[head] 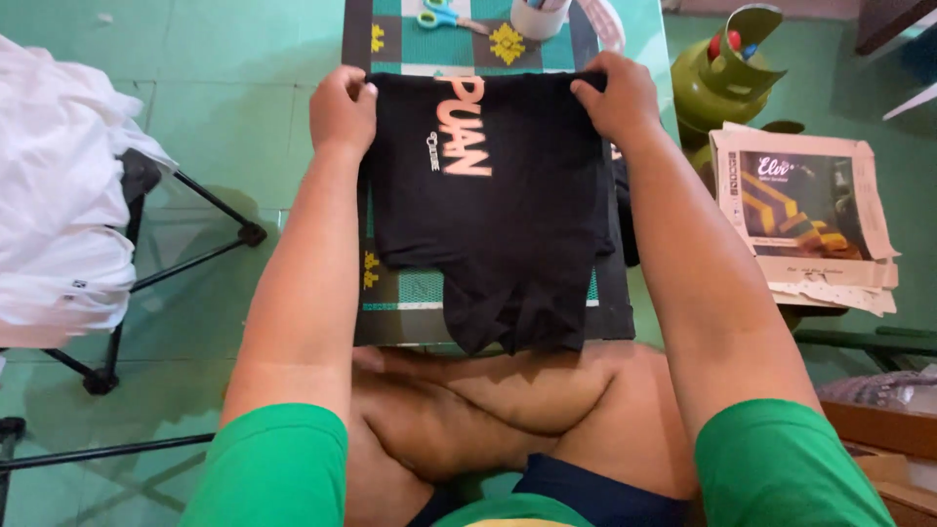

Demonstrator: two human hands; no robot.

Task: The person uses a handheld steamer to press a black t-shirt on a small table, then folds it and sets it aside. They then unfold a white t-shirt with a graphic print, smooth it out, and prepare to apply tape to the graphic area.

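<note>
The fingers (357,90) of the left hand (342,109) are curled and pinch the far left corner of a black T-shirt (488,210); the fingers (589,95) of the right hand (615,98) pinch the far right corner in the same way, thumbs on top of the cloth. Both grips sit level with each other, which keeps the far edge straight. To fold well from here, I judge the two corners should be kept taut and moved together, so the cloth stays square and no crease forms across the print.

The T-shirt is already folded into a narrow block, with pale orange lettering running lengthwise near its left half and a small silver mark beside it. It lies flat on a low desk (615,293) covered in a green and black patterned cloth, its near end bunched and hanging just over the desk's near edge toward the person's crossed legs.

Beyond the T-shirt, on the desk, lie blue-and-yellow scissors (444,17) and a white cup (537,18). Right of the T-shirt stand a green gas cylinder (717,83) and a flattened cardboard box (805,210). Well left of it, white cloth (54,195) is heaped on a folding stand.
</note>
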